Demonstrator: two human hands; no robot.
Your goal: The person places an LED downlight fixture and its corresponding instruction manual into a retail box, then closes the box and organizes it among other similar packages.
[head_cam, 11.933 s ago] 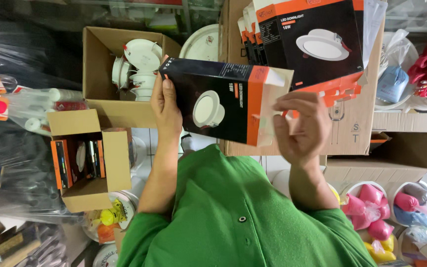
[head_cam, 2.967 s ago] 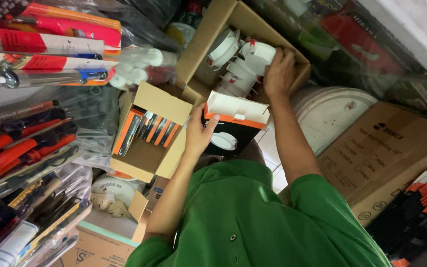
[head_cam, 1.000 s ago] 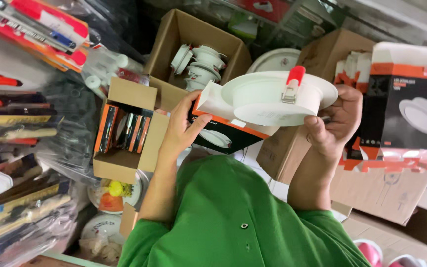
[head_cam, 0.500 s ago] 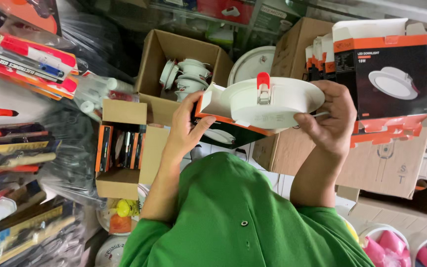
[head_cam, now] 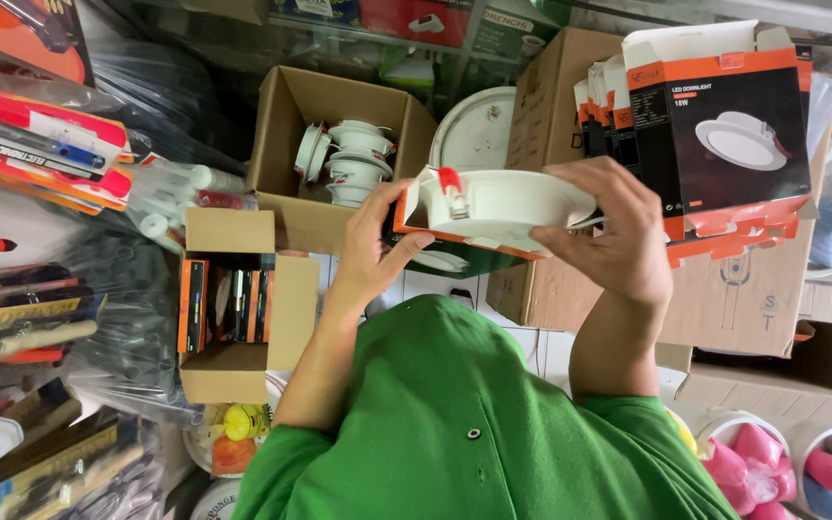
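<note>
Tilted flatter than half a second earlier, the white round downlight [head_cam: 498, 204] sits at frame centre over its orange-and-black box [head_cam: 455, 252]; left hand [head_cam: 373, 252] clasps the box, right hand [head_cam: 613, 236] grips the lamp's rim.

Downlight [head_cam: 507, 204] lies between left hand [head_cam: 370, 252] and right hand [head_cam: 613, 236].

Two hands [head_cam: 377, 246], one white downlight [head_cam: 507, 204], one black-and-orange box [head_cam: 455, 252].

The person wears a bright green short-sleeved shirt (one small dark button shows), with both forearms bare.
</note>
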